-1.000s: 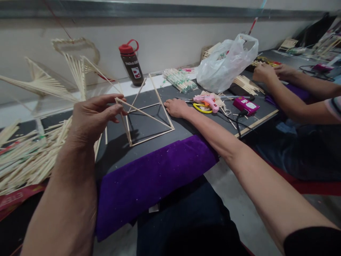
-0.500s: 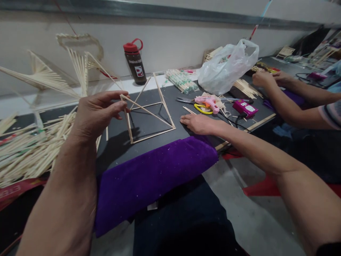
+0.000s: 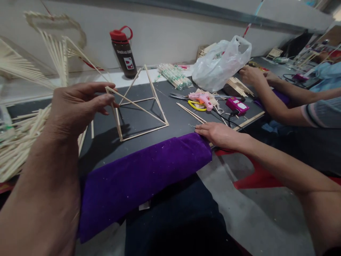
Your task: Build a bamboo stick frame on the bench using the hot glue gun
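Observation:
My left hand [image 3: 87, 101] pinches the upper left corner of a frame of thin wooden sticks [image 3: 144, 132]. The frame stands on the dark tabletop with a square base and slanting sticks above it. My right hand [image 3: 220, 135] lies palm down at the table's front edge, fingers stretched out, beside the end of the folded purple cloth [image 3: 149, 167]. Two loose sticks [image 3: 190, 113] lie just beyond its fingertips. Farther back are a pink glue gun [image 3: 204, 99] and scissors with yellow handles [image 3: 197, 105].
A large heap of sticks [image 3: 26, 142] spreads at the left. Along the wall stand a red-capped bottle [image 3: 124, 53], a bagged stick bundle [image 3: 174, 75] and a white plastic bag [image 3: 220, 65]. A magenta box [image 3: 237, 106] sits right. A co-worker's hands [image 3: 253, 76] work farther right.
My right hand has drawn back from the two loose sticks toward the table edge, uncovering them. My left hand keeps its pinch on the frame. The view has turned rightward.

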Demonstrator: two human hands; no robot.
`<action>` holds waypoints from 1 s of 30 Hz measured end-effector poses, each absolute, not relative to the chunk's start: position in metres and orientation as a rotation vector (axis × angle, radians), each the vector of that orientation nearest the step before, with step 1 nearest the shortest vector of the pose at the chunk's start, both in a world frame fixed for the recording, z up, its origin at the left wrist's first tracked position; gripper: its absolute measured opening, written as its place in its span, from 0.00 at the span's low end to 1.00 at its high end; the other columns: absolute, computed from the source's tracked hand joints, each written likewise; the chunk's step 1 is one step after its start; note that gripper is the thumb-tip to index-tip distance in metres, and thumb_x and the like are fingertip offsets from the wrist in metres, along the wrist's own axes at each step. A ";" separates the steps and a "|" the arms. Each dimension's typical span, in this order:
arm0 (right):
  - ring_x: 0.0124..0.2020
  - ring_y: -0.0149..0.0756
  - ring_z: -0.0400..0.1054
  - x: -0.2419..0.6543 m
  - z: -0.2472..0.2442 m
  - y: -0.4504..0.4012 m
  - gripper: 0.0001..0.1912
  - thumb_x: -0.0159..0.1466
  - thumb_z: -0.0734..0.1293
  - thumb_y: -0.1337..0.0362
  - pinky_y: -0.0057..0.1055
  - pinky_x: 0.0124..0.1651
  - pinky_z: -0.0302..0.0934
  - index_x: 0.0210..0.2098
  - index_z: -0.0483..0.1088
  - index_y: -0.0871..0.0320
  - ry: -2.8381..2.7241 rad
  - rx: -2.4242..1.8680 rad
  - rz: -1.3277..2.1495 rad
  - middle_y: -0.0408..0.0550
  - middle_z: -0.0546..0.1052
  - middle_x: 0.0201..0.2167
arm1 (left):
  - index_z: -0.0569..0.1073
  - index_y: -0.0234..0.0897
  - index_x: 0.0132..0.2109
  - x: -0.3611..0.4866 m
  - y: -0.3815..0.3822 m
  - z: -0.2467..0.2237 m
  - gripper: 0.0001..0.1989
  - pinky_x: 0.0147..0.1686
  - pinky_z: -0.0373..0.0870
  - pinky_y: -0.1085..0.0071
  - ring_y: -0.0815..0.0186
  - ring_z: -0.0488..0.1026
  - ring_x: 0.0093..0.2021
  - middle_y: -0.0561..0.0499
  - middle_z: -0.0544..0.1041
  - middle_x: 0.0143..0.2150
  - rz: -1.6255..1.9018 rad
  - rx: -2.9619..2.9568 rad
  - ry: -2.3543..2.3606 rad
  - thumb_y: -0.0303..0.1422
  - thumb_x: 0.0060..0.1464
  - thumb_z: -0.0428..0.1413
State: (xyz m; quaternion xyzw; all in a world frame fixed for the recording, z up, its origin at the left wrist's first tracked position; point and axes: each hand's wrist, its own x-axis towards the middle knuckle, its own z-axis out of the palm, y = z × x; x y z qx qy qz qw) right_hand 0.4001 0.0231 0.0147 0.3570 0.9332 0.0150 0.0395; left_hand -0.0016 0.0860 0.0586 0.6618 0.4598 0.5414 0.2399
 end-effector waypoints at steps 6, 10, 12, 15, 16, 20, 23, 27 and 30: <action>0.52 0.43 0.72 0.418 0.001 0.016 0.19 0.71 0.59 0.70 0.39 0.55 0.68 0.57 0.72 0.64 2.992 1.190 0.113 0.59 0.78 0.54 | 0.82 0.33 0.49 0.000 0.084 0.060 0.18 0.25 0.69 0.78 0.72 0.80 0.31 0.52 0.81 0.34 1.481 1.885 1.279 0.35 0.52 0.68; 0.43 0.42 0.71 0.409 -0.007 0.032 0.14 0.72 0.59 0.69 0.36 0.46 0.65 0.47 0.77 0.62 2.922 1.308 0.220 0.58 0.78 0.43 | 0.84 0.38 0.47 0.000 0.086 0.060 0.17 0.23 0.71 0.83 0.75 0.78 0.28 0.53 0.81 0.32 1.508 1.835 1.249 0.31 0.48 0.68; 0.41 0.42 0.70 0.399 -0.007 0.044 0.13 0.71 0.59 0.69 0.35 0.42 0.62 0.45 0.76 0.63 2.841 1.351 0.284 0.58 0.78 0.41 | 0.84 0.38 0.47 -0.001 0.086 0.059 0.17 0.23 0.72 0.83 0.74 0.78 0.28 0.52 0.81 0.32 1.502 1.831 1.246 0.31 0.48 0.68; 0.40 0.42 0.70 0.391 -0.001 0.065 0.15 0.71 0.58 0.69 0.35 0.38 0.59 0.47 0.75 0.63 2.813 1.515 0.338 0.59 0.77 0.43 | 0.84 0.38 0.48 -0.002 0.086 0.059 0.18 0.23 0.72 0.82 0.72 0.79 0.29 0.51 0.81 0.32 1.486 1.838 1.267 0.31 0.48 0.68; 0.41 0.43 0.70 0.391 0.004 0.071 0.16 0.71 0.57 0.69 0.35 0.39 0.59 0.48 0.75 0.63 2.852 1.612 0.345 0.59 0.77 0.44 | 0.84 0.38 0.48 -0.002 0.086 0.059 0.18 0.24 0.72 0.82 0.71 0.79 0.29 0.50 0.82 0.33 1.480 1.842 1.273 0.32 0.48 0.68; 0.43 0.40 0.70 0.401 0.031 0.088 0.15 0.69 0.58 0.69 0.36 0.46 0.62 0.46 0.75 0.59 3.159 1.943 0.265 0.54 0.78 0.44 | 0.84 0.40 0.49 -0.001 0.084 0.060 0.18 0.24 0.72 0.83 0.73 0.79 0.29 0.51 0.81 0.33 1.471 1.864 1.280 0.33 0.49 0.68; 0.39 0.36 0.70 0.406 0.045 0.082 0.13 0.66 0.59 0.69 0.34 0.45 0.63 0.42 0.75 0.58 3.283 2.060 -0.008 0.49 0.78 0.38 | 0.84 0.40 0.49 0.000 0.083 0.060 0.18 0.24 0.72 0.84 0.74 0.78 0.28 0.52 0.81 0.33 1.491 1.857 1.255 0.32 0.48 0.68; 0.26 0.30 0.65 0.403 0.046 0.058 0.10 0.65 0.61 0.67 0.29 0.34 0.61 0.39 0.75 0.57 3.230 2.176 -0.649 0.41 0.73 0.24 | 0.85 0.41 0.47 0.005 0.081 0.061 0.17 0.23 0.71 0.85 0.75 0.78 0.28 0.52 0.81 0.33 1.518 1.826 1.250 0.30 0.47 0.67; 0.18 0.26 0.58 0.403 0.048 0.044 0.08 0.65 0.62 0.67 0.26 0.25 0.55 0.38 0.74 0.57 3.183 2.280 -0.960 0.36 0.66 0.17 | 0.84 0.41 0.47 0.007 0.081 0.061 0.17 0.23 0.70 0.85 0.76 0.77 0.27 0.53 0.82 0.34 1.536 1.831 1.257 0.30 0.48 0.67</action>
